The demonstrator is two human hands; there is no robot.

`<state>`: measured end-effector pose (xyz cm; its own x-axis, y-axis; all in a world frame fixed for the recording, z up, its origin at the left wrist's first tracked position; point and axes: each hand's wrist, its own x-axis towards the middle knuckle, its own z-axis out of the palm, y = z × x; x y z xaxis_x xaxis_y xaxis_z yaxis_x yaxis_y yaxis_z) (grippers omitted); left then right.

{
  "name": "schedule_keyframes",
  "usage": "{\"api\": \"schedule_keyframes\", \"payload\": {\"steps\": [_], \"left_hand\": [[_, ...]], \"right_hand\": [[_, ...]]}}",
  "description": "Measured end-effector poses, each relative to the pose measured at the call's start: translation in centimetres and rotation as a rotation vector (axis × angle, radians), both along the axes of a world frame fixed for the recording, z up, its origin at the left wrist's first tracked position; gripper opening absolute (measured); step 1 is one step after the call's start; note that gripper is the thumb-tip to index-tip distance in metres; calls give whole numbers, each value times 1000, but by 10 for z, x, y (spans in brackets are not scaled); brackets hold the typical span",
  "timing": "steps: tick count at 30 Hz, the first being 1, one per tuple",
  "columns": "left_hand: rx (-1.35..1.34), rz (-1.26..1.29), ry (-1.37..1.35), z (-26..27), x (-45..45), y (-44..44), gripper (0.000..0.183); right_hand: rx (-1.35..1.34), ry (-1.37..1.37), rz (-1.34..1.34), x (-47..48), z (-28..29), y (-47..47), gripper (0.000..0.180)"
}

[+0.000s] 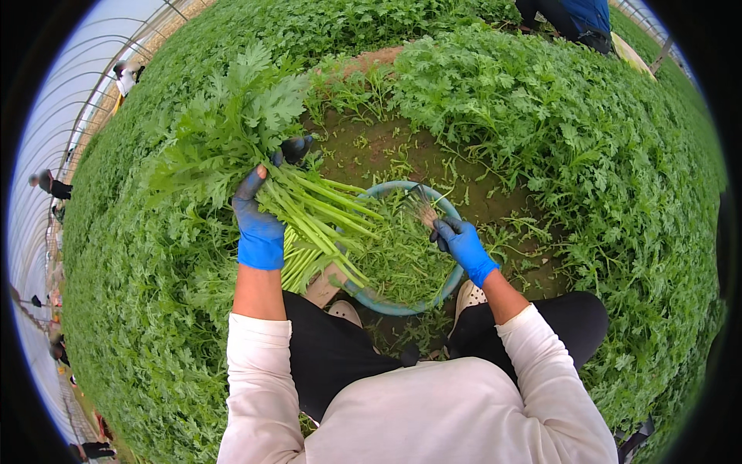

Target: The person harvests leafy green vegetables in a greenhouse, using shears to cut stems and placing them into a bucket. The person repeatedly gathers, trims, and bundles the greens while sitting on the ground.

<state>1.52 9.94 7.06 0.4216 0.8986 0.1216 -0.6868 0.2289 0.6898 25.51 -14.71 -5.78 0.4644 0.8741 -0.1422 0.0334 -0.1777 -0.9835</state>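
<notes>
My left hand (255, 203), in a dirty blue glove, grips a bunch of leafy green stems (319, 203); its lobed leaves point up and left, and the bare stems slant down to the right. In my right hand (461, 240), also gloved, is a small tool with a bundle of thin prongs or bristles (421, 207); its exact kind is unclear. The tool is over a round blue-green tub (385, 308) holding green leaf scraps (400, 261). More cut stems (298, 261) lie below the held bunch, beside a wooden piece (324, 285) at the tub's left edge.
Dense leafy plants (579, 145) surround a patch of soil (493, 197) strewn with scraps. My light perforated shoes (470, 294) are close to the tub. A person (571, 20) is at the top right, and several others are along the left edge, by the greenhouse frame (69, 81).
</notes>
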Motion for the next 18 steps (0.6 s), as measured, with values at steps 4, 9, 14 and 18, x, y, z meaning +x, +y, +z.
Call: {"api": "schedule_keyframes", "payload": {"steps": [4,9,14,18], "left_hand": [[21,-182,43,17,8,-19,38],[-177,0,285,21,31,-34,36],[-252,95,703,-15,45,-16,43],[-107,136,657,-24,50,-14,50]], "right_hand": [[-113,-25,83,-9,21,4,34],[144,130,-115,-28,55,8,31],[131,29,-12,-57,79,18,29],[241,-347,14,-62,41,33,34]]}}
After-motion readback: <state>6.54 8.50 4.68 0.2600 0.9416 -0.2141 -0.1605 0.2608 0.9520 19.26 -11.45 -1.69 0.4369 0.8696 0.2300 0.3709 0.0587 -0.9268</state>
